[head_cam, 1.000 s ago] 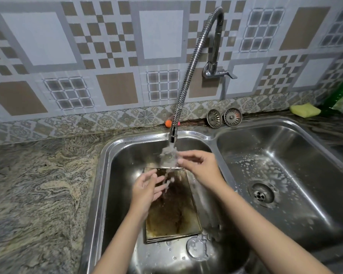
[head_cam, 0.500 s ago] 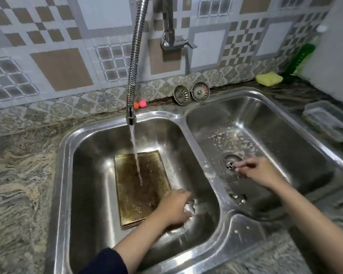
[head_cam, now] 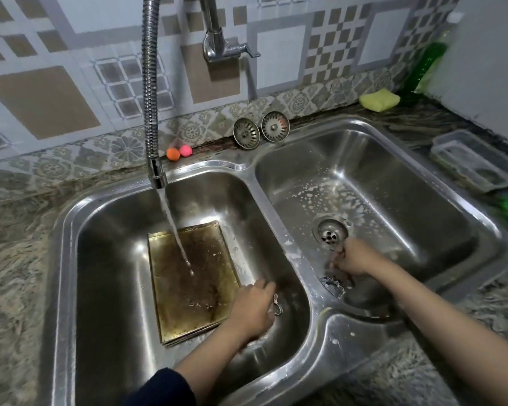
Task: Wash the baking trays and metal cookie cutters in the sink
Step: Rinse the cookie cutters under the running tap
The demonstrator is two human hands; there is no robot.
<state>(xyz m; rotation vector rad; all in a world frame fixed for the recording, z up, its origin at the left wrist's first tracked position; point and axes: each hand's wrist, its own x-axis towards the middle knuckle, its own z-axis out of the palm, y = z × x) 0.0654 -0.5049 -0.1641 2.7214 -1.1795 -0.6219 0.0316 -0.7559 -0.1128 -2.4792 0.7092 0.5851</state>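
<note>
Head view: a sec ago both hands were up under the tap w/ a cutter in the stream; now they've split. Left hand [head_cam: 254,310] is down at the near-right corner of the left basin [head_cam: 106,259], fingers curled onto a cookie cutter [head_cam: 277,306] lying just right of the baking tray [head_cam: 192,281]. Only a bit of the cutter's metal edge shows past the fingers, so the left grip looks to be holding it, not yet lifted. Right hand [head_cam: 354,257] has crossed into the right basin [head_cam: 393,186], just near of the drain [head_cam: 330,232], fingers bunched downward. Can't tell if that grip holds anything or has let go; too blurred. A rinsed cutter [head_cam: 336,282] lies on the basin floor just near of that hand.

Meaning, prob.: one cutter rinsed and parked on the right side, next one being fetched from the left. Tray lies flat in the left basin, brown and stained, water from the tap nozzle [head_cam: 158,177] landing on its middle; it looks unwashed. So early-mid task: cutters in progress, tray to come.

Sponge [head_cam: 379,99] sits on the bench far right, well apart from both hands.
</note>
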